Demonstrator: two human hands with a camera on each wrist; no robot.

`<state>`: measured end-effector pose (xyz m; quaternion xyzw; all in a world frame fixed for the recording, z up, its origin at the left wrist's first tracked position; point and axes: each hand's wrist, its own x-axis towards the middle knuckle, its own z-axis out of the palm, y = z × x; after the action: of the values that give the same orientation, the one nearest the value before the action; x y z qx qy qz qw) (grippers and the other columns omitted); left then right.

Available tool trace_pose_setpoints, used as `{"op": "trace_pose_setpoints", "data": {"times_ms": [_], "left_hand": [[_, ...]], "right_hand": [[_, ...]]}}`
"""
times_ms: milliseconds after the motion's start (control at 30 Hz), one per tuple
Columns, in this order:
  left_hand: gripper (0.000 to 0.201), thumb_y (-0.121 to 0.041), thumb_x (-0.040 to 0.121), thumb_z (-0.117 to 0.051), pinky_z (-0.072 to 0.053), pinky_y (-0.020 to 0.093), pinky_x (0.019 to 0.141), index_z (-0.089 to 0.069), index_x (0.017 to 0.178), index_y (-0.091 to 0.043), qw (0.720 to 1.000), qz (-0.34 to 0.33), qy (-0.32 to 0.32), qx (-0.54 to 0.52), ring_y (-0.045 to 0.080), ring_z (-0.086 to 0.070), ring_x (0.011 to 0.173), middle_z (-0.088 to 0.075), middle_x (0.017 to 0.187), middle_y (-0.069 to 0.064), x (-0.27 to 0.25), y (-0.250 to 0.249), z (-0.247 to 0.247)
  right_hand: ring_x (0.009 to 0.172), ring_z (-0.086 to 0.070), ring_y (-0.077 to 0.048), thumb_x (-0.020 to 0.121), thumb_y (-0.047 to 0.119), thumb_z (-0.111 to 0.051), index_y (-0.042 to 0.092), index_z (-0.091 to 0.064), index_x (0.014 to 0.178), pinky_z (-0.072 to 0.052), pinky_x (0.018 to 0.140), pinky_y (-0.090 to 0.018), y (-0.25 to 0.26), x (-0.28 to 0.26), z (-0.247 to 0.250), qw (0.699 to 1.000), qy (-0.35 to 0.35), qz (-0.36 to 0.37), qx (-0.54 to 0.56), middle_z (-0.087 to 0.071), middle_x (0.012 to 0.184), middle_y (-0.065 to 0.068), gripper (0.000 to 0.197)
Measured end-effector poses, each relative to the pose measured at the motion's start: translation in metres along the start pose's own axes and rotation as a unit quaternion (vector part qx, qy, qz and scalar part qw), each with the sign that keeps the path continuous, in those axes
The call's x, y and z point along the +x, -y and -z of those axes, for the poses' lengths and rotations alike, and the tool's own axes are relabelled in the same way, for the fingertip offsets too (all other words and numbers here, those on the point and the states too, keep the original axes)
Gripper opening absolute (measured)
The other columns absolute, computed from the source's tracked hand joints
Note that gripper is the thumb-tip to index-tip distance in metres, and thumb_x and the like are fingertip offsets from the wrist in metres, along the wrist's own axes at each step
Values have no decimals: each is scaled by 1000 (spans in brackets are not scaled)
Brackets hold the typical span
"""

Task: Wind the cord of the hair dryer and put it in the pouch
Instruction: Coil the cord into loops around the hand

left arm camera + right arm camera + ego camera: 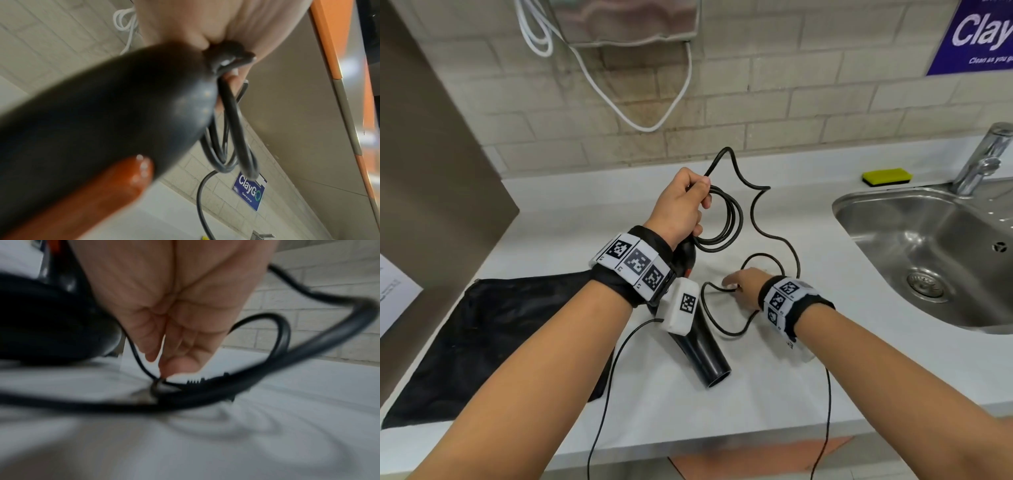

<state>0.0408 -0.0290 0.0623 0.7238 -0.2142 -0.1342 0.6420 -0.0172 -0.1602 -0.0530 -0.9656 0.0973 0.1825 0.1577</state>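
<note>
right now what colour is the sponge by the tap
The sponge is yellow on top with a dark underside, clearest in the head view.

Right hand (174, 313) fingers (179, 366) touch the black cord (216, 386).

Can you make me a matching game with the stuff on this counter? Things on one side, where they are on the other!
Things:
1. yellow-and-black sponge
2. flat black mesh pouch
3. wound loops of black cord
4. shiny metal tap

Places:
A. held up in the left hand
B. standing behind the steel sink
C. lying on the counter at the far left
D. by the wall, left of the tap

Pairs: 1-D, 2-C, 3-A, 4-B
</note>
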Motion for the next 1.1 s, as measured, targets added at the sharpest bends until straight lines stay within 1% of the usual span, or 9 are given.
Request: {"op": "trace_pose_setpoints", "data": {"times_ms": [167, 367, 467, 567, 667, 767, 833, 933, 1100], "left_hand": [[17, -21, 99, -41, -29, 20, 40, -43, 83, -17, 1000, 11, 6, -7, 8, -24, 41, -48, 70, -1, 0, -2, 0], [16, -21, 99, -41, -29, 20, 40, -44, 83, -17, 1000, 17, 9, -9, 8, -24, 41, -49, 70, -1, 0, -3, -2], [16, -21, 99, -41, -29, 19, 40, -43, 84, -16, 1000, 18, 12, -12, 9, -24, 42, -49, 70, -1, 1, -3, -2], [17, -21, 100, -41, -29, 18, 40, -43, 84, -16, 1000, 14, 14, -5, 9, -23, 42, -50, 70, -1, 2, -2, -3], [17, -21, 99, -42, -31, 19, 39, -43, 83, -17, 1000, 10, 12, 1, 11, -24, 43, -51, 71, -1, 3, -1, -3], [18, -21, 99, -43, -33, 18, 39, -43, 81, -17, 1000, 15, 6, 3, 11, -25, 44, -51, 72, -1, 5, 0, -4], [18, -20, 99, -44, -33, 19, 39, -43, 81, -17, 1000, 18, 5, 2, 12, -25, 44, -51, 72, 0, 6, 1, -4], [18, -21, 98, -44, -36, 21, 40, -44, 81, -17, 1000, 20, 2, 5, 12, -27, 44, -50, 72, 1, 7, 1, -4], [16, -21, 99, -44, -37, 21, 39, -44, 84, -15, 1000, 9, 2, -2, 13, -28, 46, -50, 72, 0, 6, 1, -4]], "right_hand": [[116, -52, -31, 80, 8, -61, 10, -52, 125, -43, 99, -36, 0, 23, -13, 994, 11, -14, -107, -48, 127, -12, 46], [106, -60, -28, 85, 13, -56, 15, -57, 118, -49, 89, -35, -7, 29, -5, 983, 39, -67, -168, -60, 120, -7, 34], [100, -60, -28, 88, 11, -45, 20, -51, 116, -46, 79, -32, -16, 21, -3, 989, -25, -52, -134, -62, 112, -6, 30], [81, -59, -28, 88, 11, -38, 24, -48, 100, -43, 69, -32, -23, 6, 6, 985, -171, -12, 27, -60, 91, -6, 20], [65, -49, -22, 85, 5, -41, 26, -50, 79, -40, 62, -28, -27, -5, 18, 914, -320, 49, 246, -55, 73, -3, 24], [67, -57, -24, 89, -4, -45, 20, -59, 79, -49, 68, -33, -27, -18, 38, 849, -400, 103, 330, -62, 75, -5, 29], [70, -58, -18, 89, -2, -50, 18, -61, 79, -51, 68, -30, -19, -30, 54, 803, -428, 140, 389, -62, 77, -3, 25], [63, -58, 1, 87, -4, -47, 8, -62, 85, -41, 58, -8, -6, -56, 72, 740, -453, 206, 453, -63, 72, 10, 20], [58, -53, -4, 83, 0, -48, 32, -66, 77, -45, 57, -17, 12, -79, 77, 702, -424, 317, 477, -68, 77, 13, 37]]}}
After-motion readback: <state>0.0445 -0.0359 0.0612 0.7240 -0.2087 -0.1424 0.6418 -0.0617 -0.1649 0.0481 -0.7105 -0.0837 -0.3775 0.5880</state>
